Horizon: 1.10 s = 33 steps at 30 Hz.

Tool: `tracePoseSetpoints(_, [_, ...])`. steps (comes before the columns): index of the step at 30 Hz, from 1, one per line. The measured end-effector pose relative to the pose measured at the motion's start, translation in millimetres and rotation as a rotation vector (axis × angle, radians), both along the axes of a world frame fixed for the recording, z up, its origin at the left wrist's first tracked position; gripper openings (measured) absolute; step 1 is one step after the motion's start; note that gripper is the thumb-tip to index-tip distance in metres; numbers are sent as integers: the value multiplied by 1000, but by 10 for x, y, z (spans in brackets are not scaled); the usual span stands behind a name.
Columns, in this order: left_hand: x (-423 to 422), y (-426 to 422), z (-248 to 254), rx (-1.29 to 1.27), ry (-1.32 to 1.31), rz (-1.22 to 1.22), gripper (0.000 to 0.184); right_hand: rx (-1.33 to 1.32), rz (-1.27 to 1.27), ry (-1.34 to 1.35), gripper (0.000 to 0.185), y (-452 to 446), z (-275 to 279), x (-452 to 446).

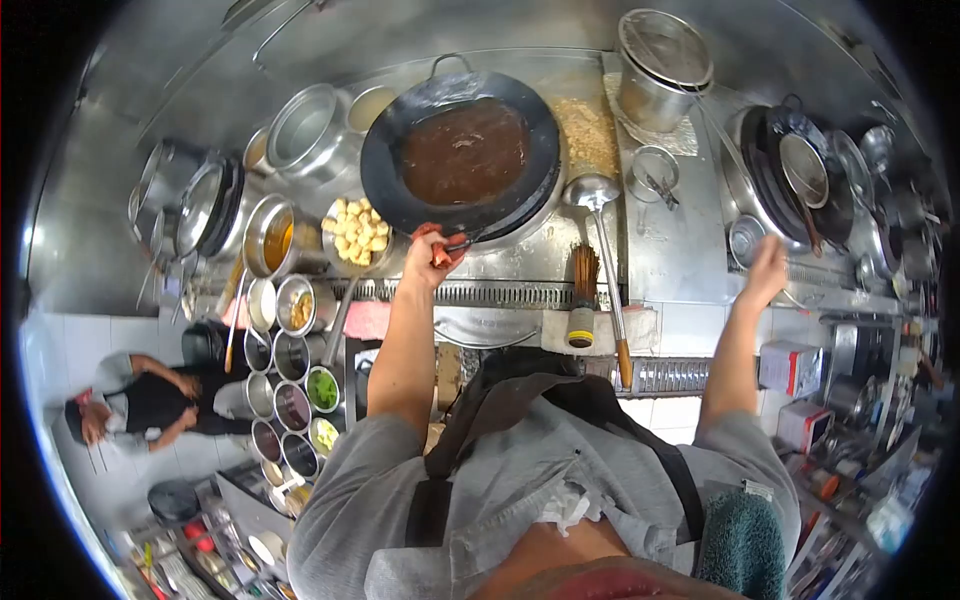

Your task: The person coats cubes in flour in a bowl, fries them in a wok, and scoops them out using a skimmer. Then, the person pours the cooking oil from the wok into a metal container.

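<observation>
A large black wok (378,160) holding dark brown liquid sits at the middle of the stove. My left hand (430,262) is closed round its near handle, with a red cloth (441,256) in the grip. To the right, my right hand (768,272) is stretched out beside a small metal cup (745,240). Its fingers are smeared, so whether it touches or holds the cup is unclear. Between the hands, a ladle (594,190) with a wooden grip lies across the counter, next to a bamboo wok brush (582,290). Left of the wok is a strainer of pale cubes (356,230).
Metal pots (303,125) and several ingredient tins (292,355) crowd the left side. A lidded pot (655,85) stands at back right, near a glass bowl (654,172). More woks (775,150) and strainers sit far right. Another person (150,400) stands at left.
</observation>
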State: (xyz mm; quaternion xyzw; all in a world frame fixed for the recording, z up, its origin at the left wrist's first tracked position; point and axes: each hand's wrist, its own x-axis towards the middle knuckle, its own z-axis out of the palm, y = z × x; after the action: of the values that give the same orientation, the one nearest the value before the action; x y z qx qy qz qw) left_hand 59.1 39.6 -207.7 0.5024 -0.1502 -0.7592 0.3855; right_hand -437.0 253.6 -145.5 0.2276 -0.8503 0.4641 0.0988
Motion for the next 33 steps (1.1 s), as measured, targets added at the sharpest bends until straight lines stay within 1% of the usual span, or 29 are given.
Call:
tracePoseSetpoints(1, [9, -20, -61, -8, 38, 23, 43, 65, 151, -197, 35, 360, -383, 234])
tracePoseSetpoints(3, [15, -56, -112, -45, -28, 23, 42, 637, 439, -103, 20, 1040, -1802, 646])
tracePoseSetpoints(4, [-5, -32, -79, -52, -45, 41, 40, 858, 506, -324, 29, 1036, -975, 1478])
tracePoseSetpoints(5, [17, -28, -157, -98, -45, 44, 37, 804, 613, -302, 39, 1268, -1366, 1660])
tracePoseSetpoints(7, [63, 2, -130, -112, -20, 60, 34, 775, 591, -336, 40, 1257, -1301, 2047])
tracePoseSetpoints(8, [97, 29, -120, -106, -9, 59, 34, 742, 552, -295, 40, 1230, -1270, 2138])
tracePoseSetpoints(11, [311, 91, 13, -140, 11, 88, 33, 706, 525, -324, 34, 1051, -852, 2124])
tracePoseSetpoints(12, [372, 117, 23, -143, 28, 79, 31, 629, 467, -406, 30, 1029, -670, 2121])
tracePoseSetpoints(13, [419, 152, 40, -146, 46, 70, 30, 504, 497, -421, 27, 1080, -592, 2080])
tracePoseSetpoints(17, [509, 222, 200, -180, 100, 12, 25, 377, 447, -510, 23, 1454, -397, 2290])
tracePoseSetpoints(18, [501, 252, 269, -173, 124, 11, 24, 261, 408, -579, 21, 1497, -233, 2452])
tracePoseSetpoints(19, [456, 269, 319, -168, 151, 0, 22, 208, 367, -602, 17, 1583, -209, 2550])
tracePoseSetpoints(21, [368, 269, 401, -201, 162, -28, 22, 35, 295, -744, 16, 1671, -38, 2784])
tracePoseSetpoints(22, [302, 265, 505, -178, 160, -53, 22, 75, 293, -711, 17, 1715, -32, 2781])
tracePoseSetpoints(23, [251, 270, 581, -150, 153, -76, 23, 57, 283, -704, 17, 1738, -36, 2687])
tracePoseSetpoints(24, [254, 161, 464, -195, 199, -178, 25, 145, 322, -486, 16, 1765, -49, 2544])
tracePoseSetpoints(25, [136, 187, 598, -205, 202, -190, 25, 233, 356, -267, 16, 1697, 104, 2466])
tracePoseSetpoints(26, [8, 202, 743, -208, 137, -192, 25, 243, 354, -217, 16, 1713, 328, 2352])
tracePoseSetpoints(27, [-119, 198, 864, -212, 73, -190, 26, 247, 343, -173, 14, 1729, 405, 2192])
tracePoseSetpoints(28, [-212, 137, 887, -256, 131, -266, 24, 300, 314, -134, 13, 1765, 494, 2050])
tracePoseSetpoints(31, [-624, 20, 976, -272, 170, -315, 22, 387, 252, 4, 12, 1936, 689, 1622])
tracePoseSetpoints(32, [-796, -67, 912, -281, 250, -302, 21, 365, 246, 83, 14, 1994, 793, 1524])
tracePoseSetpoints(33, [-964, -70, 975, -278, 256, -298, 21, 417, 237, 87, 19, 2066, 889, 1412])
